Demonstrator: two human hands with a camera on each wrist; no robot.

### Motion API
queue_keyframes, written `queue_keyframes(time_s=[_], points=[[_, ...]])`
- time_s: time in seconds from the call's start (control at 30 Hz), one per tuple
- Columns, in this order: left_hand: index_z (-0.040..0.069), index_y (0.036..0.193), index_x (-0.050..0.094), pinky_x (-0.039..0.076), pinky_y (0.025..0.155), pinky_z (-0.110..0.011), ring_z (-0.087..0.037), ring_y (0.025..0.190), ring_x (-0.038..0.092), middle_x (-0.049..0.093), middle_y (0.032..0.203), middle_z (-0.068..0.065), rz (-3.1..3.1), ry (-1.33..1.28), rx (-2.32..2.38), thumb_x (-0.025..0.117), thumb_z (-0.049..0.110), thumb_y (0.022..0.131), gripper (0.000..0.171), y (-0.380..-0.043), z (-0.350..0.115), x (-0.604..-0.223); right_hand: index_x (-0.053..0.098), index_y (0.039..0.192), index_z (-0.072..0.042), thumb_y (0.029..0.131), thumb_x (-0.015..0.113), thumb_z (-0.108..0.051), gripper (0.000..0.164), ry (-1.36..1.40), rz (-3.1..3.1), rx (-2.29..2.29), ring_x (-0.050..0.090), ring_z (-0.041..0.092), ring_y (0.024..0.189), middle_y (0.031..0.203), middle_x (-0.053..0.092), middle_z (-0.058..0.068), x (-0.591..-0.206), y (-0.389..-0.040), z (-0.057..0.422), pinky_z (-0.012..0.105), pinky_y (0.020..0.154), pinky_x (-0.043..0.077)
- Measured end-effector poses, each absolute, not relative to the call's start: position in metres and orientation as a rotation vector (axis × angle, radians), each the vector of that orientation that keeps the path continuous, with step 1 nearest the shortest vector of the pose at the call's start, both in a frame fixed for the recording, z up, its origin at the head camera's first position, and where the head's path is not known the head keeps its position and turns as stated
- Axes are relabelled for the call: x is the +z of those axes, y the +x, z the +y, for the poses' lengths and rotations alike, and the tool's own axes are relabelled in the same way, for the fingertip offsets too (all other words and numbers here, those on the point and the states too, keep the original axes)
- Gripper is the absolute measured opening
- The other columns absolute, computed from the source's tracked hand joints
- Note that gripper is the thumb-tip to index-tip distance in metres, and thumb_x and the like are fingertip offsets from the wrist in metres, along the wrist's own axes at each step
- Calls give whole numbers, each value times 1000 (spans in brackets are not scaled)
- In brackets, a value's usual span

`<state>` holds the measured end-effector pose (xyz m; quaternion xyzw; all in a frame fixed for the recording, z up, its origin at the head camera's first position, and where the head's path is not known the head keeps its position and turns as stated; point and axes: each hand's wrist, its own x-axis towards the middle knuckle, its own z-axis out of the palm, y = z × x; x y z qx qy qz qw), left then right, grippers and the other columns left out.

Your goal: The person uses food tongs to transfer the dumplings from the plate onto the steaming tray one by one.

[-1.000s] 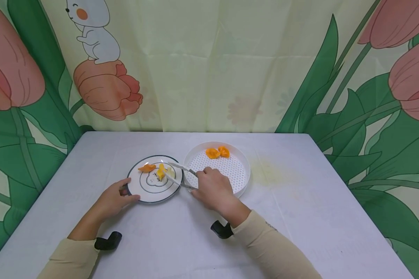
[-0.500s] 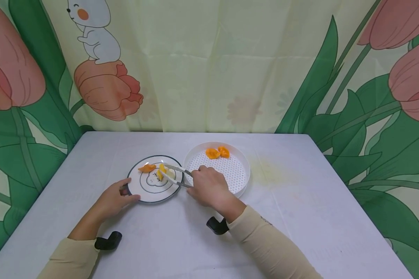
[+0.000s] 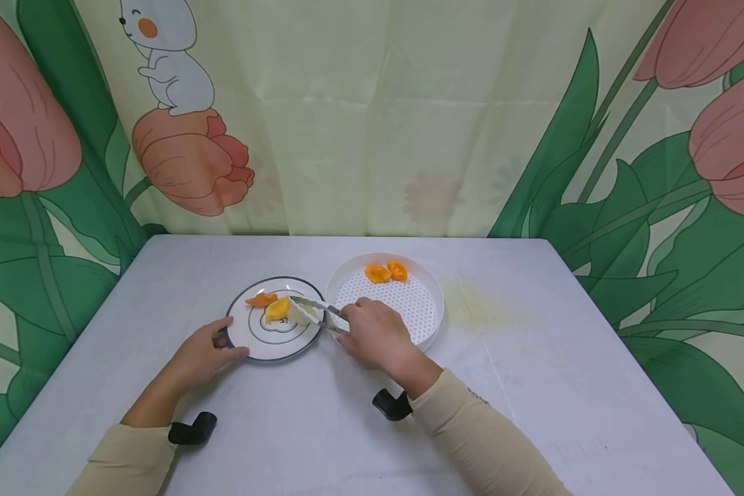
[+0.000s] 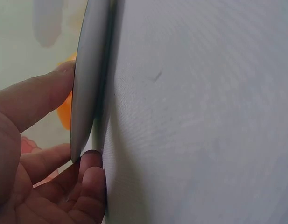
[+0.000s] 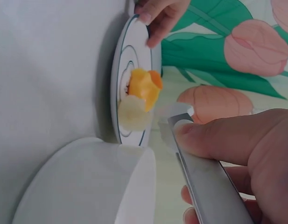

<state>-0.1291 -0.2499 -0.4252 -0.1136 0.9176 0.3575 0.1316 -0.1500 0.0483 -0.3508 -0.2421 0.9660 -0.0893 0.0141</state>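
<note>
Two hands were in play, L hand (image 3: 201,355) and R hand (image 3: 377,334), w/ 1 pr. of tongs (image 5: 209,182)! 1 plate (image 3: 238,334) carried 3 pcs: 1 orange pc (image 3: 262,300), 1 yellow pc (image 3: 277,310), 1 pale pc (image 5: 134,113). 1 white dish (image 3: 421,303) had 2 orange pcs (image 3: 377,273); 2 blk wrist units (image 3: 192,428) showed, 1 surface (image 3: 533,372) too.

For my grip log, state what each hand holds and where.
The left hand holds the plate by its left rim; the right hand holds the tongs by their grey handle.
</note>
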Motion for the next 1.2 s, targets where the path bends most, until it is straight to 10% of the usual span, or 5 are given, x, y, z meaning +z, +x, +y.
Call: queue_keyframes(time_s=[1.2], points=[[-5, 153, 27, 49, 97, -55, -44, 114, 49, 49, 131, -35, 2684, -321, 1031, 76, 33, 89, 89, -128, -249, -426, 71, 121, -12, 91, 71, -32, 36, -832, 3024, -390, 58, 16, 82, 99, 67, 1, -344, -159, 70, 32, 65, 49]])
